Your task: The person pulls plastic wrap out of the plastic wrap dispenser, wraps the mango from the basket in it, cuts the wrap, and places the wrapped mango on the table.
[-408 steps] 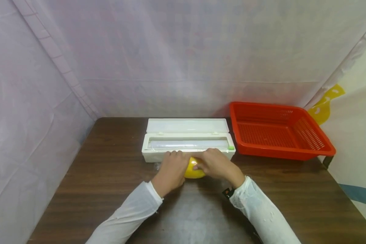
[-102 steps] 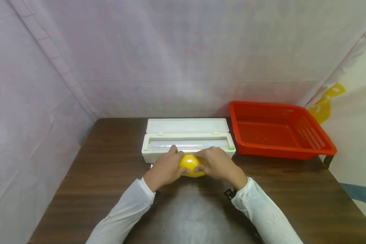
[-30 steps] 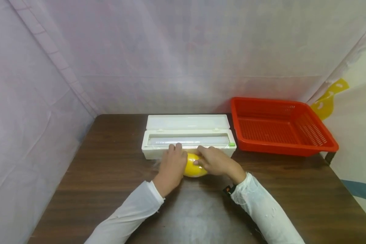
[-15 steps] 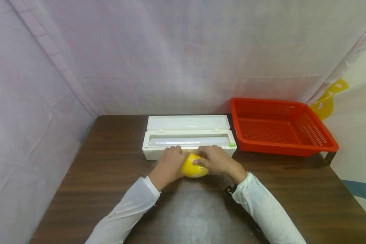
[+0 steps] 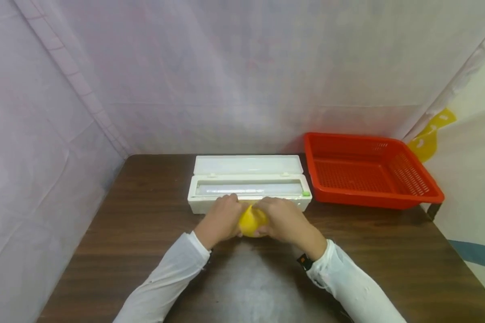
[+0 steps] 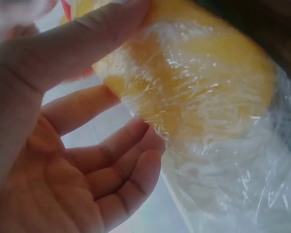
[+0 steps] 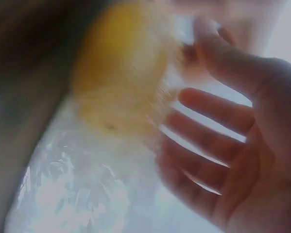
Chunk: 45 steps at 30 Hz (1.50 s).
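Observation:
Between my two hands, close in front of the white cling film dispenser point(image 5: 248, 180), is a smooth yellow fruit point(image 5: 249, 223). Clear film point(image 6: 223, 170) covers it in wrinkles and spreads beyond it in both wrist views. My left hand point(image 5: 220, 220) holds the fruit's left side, its thumb point(image 6: 82, 41) laid over the film and its other fingers bent at the lower edge. My right hand point(image 5: 288, 224) holds the other side, with fingertips point(image 7: 186, 97) right at the wrapped surface. That view is blurred. The fruit's far side is hidden.
The dispenser's lid point(image 5: 248, 164) stands open at the back, showing the film roll point(image 5: 246, 189) and a green slider point(image 5: 306, 194) at the right end. A red plastic basket point(image 5: 377, 200) sits at the back right of the brown table point(image 5: 117, 251). Pale curtains hang behind.
Over the last second, the fruit turns between my hands and shifts slightly left. My right thumb drops from its front to its lower side. The dispenser and basket stay in place.

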### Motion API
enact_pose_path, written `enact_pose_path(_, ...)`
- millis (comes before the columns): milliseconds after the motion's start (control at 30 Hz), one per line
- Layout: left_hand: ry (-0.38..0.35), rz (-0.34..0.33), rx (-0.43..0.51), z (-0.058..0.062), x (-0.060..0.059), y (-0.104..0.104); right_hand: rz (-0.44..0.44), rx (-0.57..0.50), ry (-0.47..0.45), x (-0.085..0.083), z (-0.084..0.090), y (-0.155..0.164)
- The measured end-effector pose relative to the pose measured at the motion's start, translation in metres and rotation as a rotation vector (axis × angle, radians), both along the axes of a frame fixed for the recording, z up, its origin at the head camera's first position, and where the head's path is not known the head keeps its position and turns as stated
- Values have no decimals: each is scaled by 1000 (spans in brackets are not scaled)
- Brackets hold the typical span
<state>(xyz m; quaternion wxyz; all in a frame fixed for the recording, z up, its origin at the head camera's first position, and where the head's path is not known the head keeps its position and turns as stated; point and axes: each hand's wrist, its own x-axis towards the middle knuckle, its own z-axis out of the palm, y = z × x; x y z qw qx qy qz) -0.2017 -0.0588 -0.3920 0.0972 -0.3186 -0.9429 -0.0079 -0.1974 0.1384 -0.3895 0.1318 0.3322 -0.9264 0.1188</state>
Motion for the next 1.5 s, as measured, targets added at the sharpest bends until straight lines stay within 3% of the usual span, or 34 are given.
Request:
enact_pose_path(100, 4, 5, -10, -1, -1, 0, 39, 60, 60, 0, -8, -2)
enact_pose_path(200, 5, 10, -6, -2, -2, 0, 31, 54, 92, -2, -13, -3)
enact_pose_path(533, -110, 9, 129, -3, -3, 1, 22, 35, -58, -13, -13, 5)
enact_pose_path(667, -79, 21, 83, -1, 0, 4, 19, 19, -74, -15, -13, 9)
enact_pose_path(933, -9, 115, 4, 8, 15, 15, 84, -15, -19, -17, -14, 14)
enact_pose_path(1067, 16, 130, -27, 15, 15, 16, 129, -133, -31, -19, -10, 25)
enact_pose_path(1167, 19, 111, 4, 22, 12, 15, 51, -287, 15, -26, -7, 41)
enact_pose_path(1300, -26, 64, 73, 30, 5, 13, -185, -416, 84, -33, -12, 65)
enact_pose_path(1400, -83, 33, 94, 30, 3, 12, -302, -385, 99, -31, -24, 76)
enact_pose_path(1500, -127, 18, 93, 28, 4, 12, -349, -304, 128, -29, -34, 77)
